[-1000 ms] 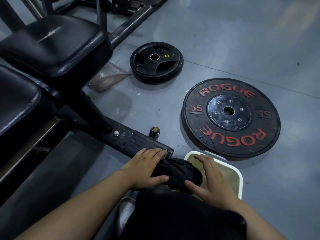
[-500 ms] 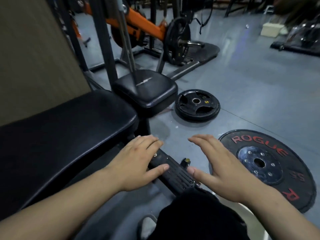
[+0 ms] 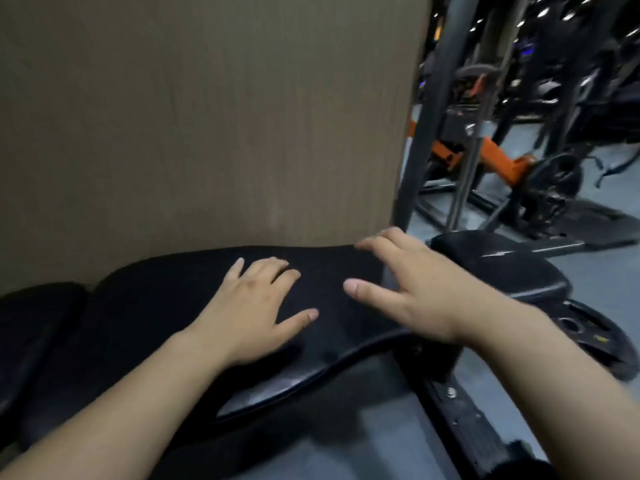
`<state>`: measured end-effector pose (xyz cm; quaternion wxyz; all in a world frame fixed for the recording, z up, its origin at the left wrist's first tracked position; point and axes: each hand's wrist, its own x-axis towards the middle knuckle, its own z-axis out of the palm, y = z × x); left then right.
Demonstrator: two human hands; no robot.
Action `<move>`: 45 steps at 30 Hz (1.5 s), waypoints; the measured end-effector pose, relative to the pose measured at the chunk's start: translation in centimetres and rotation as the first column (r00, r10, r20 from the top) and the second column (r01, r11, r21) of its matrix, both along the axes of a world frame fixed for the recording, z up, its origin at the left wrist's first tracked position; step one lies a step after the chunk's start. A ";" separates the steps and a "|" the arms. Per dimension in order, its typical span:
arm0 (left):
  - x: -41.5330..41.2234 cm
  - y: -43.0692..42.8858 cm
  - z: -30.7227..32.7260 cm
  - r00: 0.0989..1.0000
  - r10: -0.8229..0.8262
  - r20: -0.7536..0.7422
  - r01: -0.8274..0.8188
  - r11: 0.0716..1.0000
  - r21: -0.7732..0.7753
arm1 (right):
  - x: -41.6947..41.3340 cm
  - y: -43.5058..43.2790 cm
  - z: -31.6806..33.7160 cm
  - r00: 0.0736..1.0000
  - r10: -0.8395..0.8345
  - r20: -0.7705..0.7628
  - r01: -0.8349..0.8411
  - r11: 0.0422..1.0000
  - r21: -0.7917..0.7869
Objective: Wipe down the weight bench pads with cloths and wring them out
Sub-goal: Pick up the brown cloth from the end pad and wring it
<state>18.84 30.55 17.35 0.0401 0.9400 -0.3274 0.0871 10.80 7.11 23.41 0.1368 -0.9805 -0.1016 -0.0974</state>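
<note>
Observed from beside the bench: the long pad (image 3: 156,306), black and padded, runs from lower left towards centre, in front of a brown wood-grain panel (image 3: 207,116). A further black pad (image 3: 31,317) adjoins it at the far left. The seat pad (image 3: 502,268) sits just beyond the long pad's right end, with a pale streak on its top surface that is too blurred to read as a mark or logo.

Left hand (image 3: 256,306): palm down on the long pad, fingers straight and spread, thumb out. Grip wide, holding nothing.

Right hand (image 3: 419,292): over the right end of the same pad, fingers spread and reaching its far edge, thumb pointing left. Grip wide, holding nothing. Whether the palm touches the pad cannot be told.

A dark weight plate (image 3: 595,341) lies flat on the grey floor (image 3: 346,410), to the right of the right forearm. It carries a small yellow marking, which is not legible. The bench's black base rail (image 3: 460,420) runs along the floor beneath the right arm.

A grey steel post (image 3: 426,116) stands at the panel's right edge. Behind it is an orange machine (image 3: 498,157), with dark equipment further back. No lettering there can be made out.
</note>
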 end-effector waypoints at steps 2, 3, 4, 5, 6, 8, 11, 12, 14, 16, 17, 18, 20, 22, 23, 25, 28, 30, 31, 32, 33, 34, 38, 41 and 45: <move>0.9 4.2 0.3 0.995 0.095 -0.001 -0.095 0.995 0.008 | 2.9 3.4 -0.2 0.999 0.050 -0.001 -0.050 0.998 0.039; 1.2 6.3 0.2 0.991 0.136 0.002 -0.136 0.991 -0.001 | 4.2 5.0 -0.6 0.997 0.074 0.000 -0.074 0.995 0.062; 1.2 8.3 0.1 0.985 0.172 0.002 -0.172 0.985 -0.009 | 5.3 6.5 -1.1 0.995 0.095 0.003 -0.095 0.992 0.081; 1.2 10.3 0.1 0.978 0.208 -0.002 -0.208 0.978 -0.015 | 6.2 7.9 -1.7 0.993 0.119 0.004 -0.119 0.988 0.097; 1.1 12.3 0.0 0.969 0.247 -0.012 -0.247 0.969 -0.020 | 6.9 9.3 -2.2 0.989 0.146 -0.004 -0.145 0.984 0.105; 1.0 15.9 -0.1 0.944 0.327 -0.037 -0.328 0.944 -0.026 | 8.0 12.0 -3.4 0.977 0.210 -0.027 -0.206 0.973 0.103; 0.5 20.6 -0.9 0.901 0.430 -0.046 -0.432 0.902 -0.024 | 9.2 15.9 -5.0 0.950 0.312 -0.028 -0.308 0.946 0.100; 0.4 21.9 -1.1 0.886 0.461 -0.047 -0.463 0.886 -0.026 | 9.6 17.0 -5.4 0.939 0.344 -0.021 -0.340 0.935 0.097; 0.0 24.1 -1.5 0.852 0.522 -0.048 -0.524 0.851 -0.038 | 10.6 19.2 -6.2 0.919 0.393 -0.017 -0.389 0.916 0.102; -0.3 25.9 -1.7 0.814 0.579 -0.055 -0.581 0.813 -0.042 | 11.5 21.3 -6.7 0.903 0.429 -0.016 -0.425 0.898 0.114; -0.4 26.7 -1.8 0.794 0.605 -0.060 -0.608 0.793 -0.042 | 11.9 22.2 -6.9 0.894 0.449 -0.014 -0.444 0.888 0.119; -0.4 27.5 -1.9 0.772 0.633 -0.063 -0.635 0.771 -0.041 | 12.3 23.1 -7.1 0.883 0.470 -0.014 -0.465 0.877 0.121; 0.0 29.3 -2.0 0.728 0.683 -0.059 -0.685 0.727 -0.037 | 12.9 24.7 -7.3 0.862 0.507 -0.019 -0.502 0.857 0.116; 0.8 31.3 -2.2 0.677 0.735 -0.039 -0.736 0.676 -0.038 | 13.4 26.1 -7.5 0.843 0.537 -0.033 -0.531 0.840 0.114; 1.2 32.3 -2.4 0.643 0.766 -0.022 -0.766 0.642 -0.043 | 13.6 26.7 -7.5 0.833 0.552 -0.037 -0.546 0.830 0.115; 2.2 34.5 -2.7 0.550 0.835 0.003 -0.833 0.549 -0.067 | 14.0 27.6 -7.4 0.813 0.581 -0.035 -0.574 0.810 0.116; 3.6 37.6 -3.1 0.386 0.922 -0.028 -0.919 0.382 -0.100 | 14.5 28.6 -7.1 0.793 0.608 -0.032 -0.600 0.790 0.126; 4.5 39.4 -3.4 0.309 0.946 -0.095 -0.948 0.298 -0.111 | 14.7 28.9 -7.0 0.789 0.614 -0.032 -0.605 0.785 0.131; 5.0 40.3 -3.6 0.286 0.948 -0.141 -0.955 0.269 -0.123 | 14.7 28.9 -7.0 0.786 0.617 -0.030 -0.609 0.782 0.132; 5.4 41.3 -4.0 0.271 0.944 -0.190 -0.959 0.249 -0.135 | 14.8 29.0 -7.1 0.784 0.621 -0.025 -0.613 0.779 0.130; 5.9 42.1 -4.3 0.270 0.935 -0.231 -0.959 0.241 -0.146 | 14.9 28.9 -7.2 0.783 0.622 -0.023 -0.615 0.778 0.128; 6.3 42.8 -4.6 0.282 0.920 -0.270 -0.956 0.245 -0.163 | 14.9 28.8 -7.3 0.784 0.620 -0.025 -0.613 0.780 0.128; 7.7 43.6 -5.3 0.371 0.848 -0.378 -0.923 0.293 -0.248 | 15.4 28.1 -7.7 0.803 0.594 -0.041 -0.585 0.800 0.137; 8.0 43.7 -5.2 0.401 0.846 -0.352 -0.911 0.325 -0.256 | 15.9 28.1 -7.9 0.806 0.590 -0.047 -0.582 0.805 0.115; 7.8 43.6 -5.2 0.521 0.776 -0.356 -0.849 0.429 -0.308 | 16.8 30.4 -7.9 0.782 0.620 -0.065 -0.614 0.784 0.093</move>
